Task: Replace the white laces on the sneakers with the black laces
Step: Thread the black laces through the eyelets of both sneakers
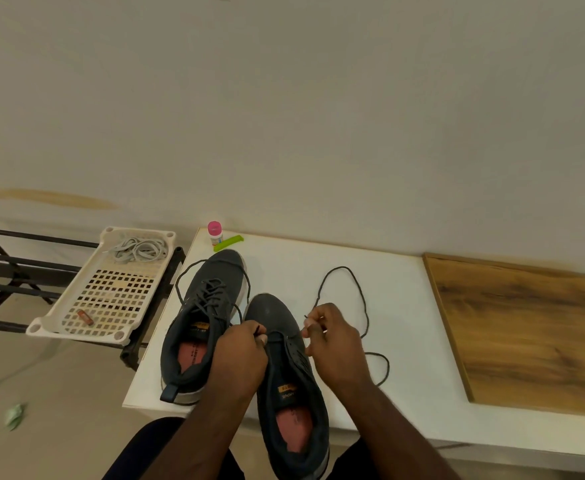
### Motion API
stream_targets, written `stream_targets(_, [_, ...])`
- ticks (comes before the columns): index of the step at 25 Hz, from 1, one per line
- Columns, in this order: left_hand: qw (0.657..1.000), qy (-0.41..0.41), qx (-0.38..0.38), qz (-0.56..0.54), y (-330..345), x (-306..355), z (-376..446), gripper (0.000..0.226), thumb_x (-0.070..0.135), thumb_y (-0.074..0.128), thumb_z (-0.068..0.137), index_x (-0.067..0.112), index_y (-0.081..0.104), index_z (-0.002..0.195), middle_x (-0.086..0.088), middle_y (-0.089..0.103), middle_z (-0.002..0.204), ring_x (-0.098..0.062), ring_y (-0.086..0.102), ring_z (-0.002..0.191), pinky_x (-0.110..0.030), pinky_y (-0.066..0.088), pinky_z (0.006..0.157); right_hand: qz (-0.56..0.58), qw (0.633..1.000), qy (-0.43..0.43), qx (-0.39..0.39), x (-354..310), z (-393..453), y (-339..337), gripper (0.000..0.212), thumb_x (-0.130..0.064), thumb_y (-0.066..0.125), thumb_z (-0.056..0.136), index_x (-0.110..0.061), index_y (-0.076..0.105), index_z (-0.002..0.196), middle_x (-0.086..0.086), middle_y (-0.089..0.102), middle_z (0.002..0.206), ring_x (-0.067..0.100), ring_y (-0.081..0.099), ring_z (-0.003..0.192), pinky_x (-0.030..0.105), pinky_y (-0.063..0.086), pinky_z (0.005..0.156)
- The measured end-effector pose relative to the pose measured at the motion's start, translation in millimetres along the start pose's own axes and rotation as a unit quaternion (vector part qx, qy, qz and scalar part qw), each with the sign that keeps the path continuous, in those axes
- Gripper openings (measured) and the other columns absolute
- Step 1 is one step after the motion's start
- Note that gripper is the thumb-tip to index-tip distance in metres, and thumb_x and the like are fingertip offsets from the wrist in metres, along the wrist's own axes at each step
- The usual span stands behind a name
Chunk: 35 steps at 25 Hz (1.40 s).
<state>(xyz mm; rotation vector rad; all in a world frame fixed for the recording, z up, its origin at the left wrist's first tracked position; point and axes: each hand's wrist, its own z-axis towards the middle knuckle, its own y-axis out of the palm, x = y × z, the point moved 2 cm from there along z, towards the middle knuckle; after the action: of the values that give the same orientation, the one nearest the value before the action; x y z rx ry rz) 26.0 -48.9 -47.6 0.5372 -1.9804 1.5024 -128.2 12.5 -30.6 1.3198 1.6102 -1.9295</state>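
Lace [360, 299] ends in L hand [240, 355] & R hand [332, 341]

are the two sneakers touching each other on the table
Cannot tell. In the head view the left sneaker and the right sneaker lie close, but the left hand hides where they would meet.

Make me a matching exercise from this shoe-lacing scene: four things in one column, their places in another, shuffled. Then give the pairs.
1. white laces
2. pink-capped bottle
3. laced sneaker
4. black lace

A. at the table's far edge
B. piled in the perforated tray
C. looped on the white table, an end in each hand
D. left of the sneaker being laced

Pairs: 1-B, 2-A, 3-D, 4-C
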Motion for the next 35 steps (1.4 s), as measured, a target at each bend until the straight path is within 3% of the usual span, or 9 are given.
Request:
stream_targets(4, [0.999,0.017,-0.015,0.023,-0.4,-0.2,-1.6,0.024,0.008,0.05,0.096,0.016,0.065,0.113,-0.001,0.066,0.11,-0.015,0.061,0.101,-0.023,0.044,0.09,-0.117,0.987,-0.067,-0.089,-6.3,-14.7,21.3,0.026,-0.023,0.047,0.101,-0.027,0.07,0.114,-0.007,0.067,0.104,0.006,0.058,0.095,0.018,0.046,0.087])
stream_targets(10, [0.998,-0.008,-0.06,0.025,9.6,8.9,3.3,0.012,0.014,0.053,0.095,0.02,0.058,0.104,0.001,0.062,0.097,-0.013,0.06,0.088,-0.025,0.049,0.078,-0.089,0.99,-0.059,-0.089,2.7,-21.8,24.5,0.027,-0.045,0.053,0.095,-0.03,0.066,0.114,-0.011,0.056,0.107,0.0,0.049,0.095,0.009,0.036,0.076])
stream_targets(16, [0.967,-0.033,-0.067,-0.244,13.5,25.5,7.0,0.021,0.01,0.058,0.095,0.024,0.065,0.109,0.006,0.066,0.103,-0.009,0.063,0.096,-0.027,0.052,0.085,-0.141,0.986,-0.057,-0.068,-1.2,-23.3,26.5,0.027,-0.032,0.039,0.103,-0.021,0.055,0.122,-0.006,0.042,0.111,0.009,0.047,0.097,0.02,0.042,0.087])
stream_targets(20, [0.92,-0.03,-0.089,-0.379,-2.0,28.3,5.6,0.021,0.011,0.055,0.098,0.024,0.067,0.109,0.006,0.061,0.075,-0.006,0.054,0.063,-0.022,0.047,0.06,-0.174,0.98,-0.048,-0.079,-5.6,-22.4,35.5,0.031,-0.027,0.04,0.103,-0.013,0.052,0.129,0.007,0.048,0.125,0.021,0.048,0.108,0.03,0.045,0.096])
stream_targets(22, [0.948,-0.038,-0.075,-0.307,-7.4,22.1,5.0,0.012,0.02,0.058,0.097,0.024,0.067,0.103,0.007,0.064,0.078,-0.004,0.058,0.067,-0.019,0.046,0.06,-0.169,0.982,-0.039,-0.072,-3.4,-24.0,37.9,0.033,-0.028,0.04,0.103,-0.015,0.051,0.131,0.006,0.047,0.126,0.019,0.048,0.109,0.028,0.044,0.096])
stream_targets(24, [0.987,-0.022,-0.083,-0.133,-2.5,14.4,2.8,0.01,0.035,0.063,0.093,0.027,0.063,0.1,0.007,0.066,0.086,-0.004,0.06,0.078,-0.019,0.045,0.064,-0.149,0.986,-0.038,-0.056,-1.3,-26.0,37.9,0.033,-0.031,0.036,0.104,-0.019,0.054,0.129,-0.001,0.048,0.121,0.01,0.048,0.103,0.022,0.044,0.094])
stream_targets(28, [0.995,0.03,-0.087,0.029,10.1,9.3,6.9,0.015,0.028,0.055,0.098,0.023,0.068,0.102,0.003,0.07,0.098,-0.007,0.062,0.086,-0.025,0.049,0.084,-0.16,0.984,-0.034,-0.065,-2.2,-26.7,34.2,0.034,-0.034,0.032,0.106,-0.02,0.054,0.128,-0.001,0.046,0.125,0.009,0.046,0.106,0.018,0.039,0.096])
stream_targets(32, [0.975,0.079,0.016,-0.207,-6.0,22.4,-3.1,0.018,0.017,0.059,0.095,0.015,0.064,0.077,0.008,0.063,0.072,-0.003,0.058,0.067,-0.016,0.047,0.067,-0.159,0.983,-0.044,-0.075,-4.5,-27.7,34.7,0.042,-0.036,0.027,0.104,-0.018,0.052,0.132,0.0,0.047,0.122,0.011,0.045,0.106,0.02,0.039,0.095])
stream_targets(35, [0.949,0.054,0.073,-0.303,-8.8,18.2,-0.8,0.018,0.016,0.062,0.094,0.008,0.055,0.079,0.007,0.053,0.066,-0.004,0.051,0.06,-0.024,0.049,0.061,-0.155,0.986,-0.025,-0.06,1.2,-27.6,39.3,0.04,-0.037,0.031,0.106,-0.021,0.049,0.138,-0.002,0.045,0.126,0.009,0.044,0.108,0.02,0.04,0.098])
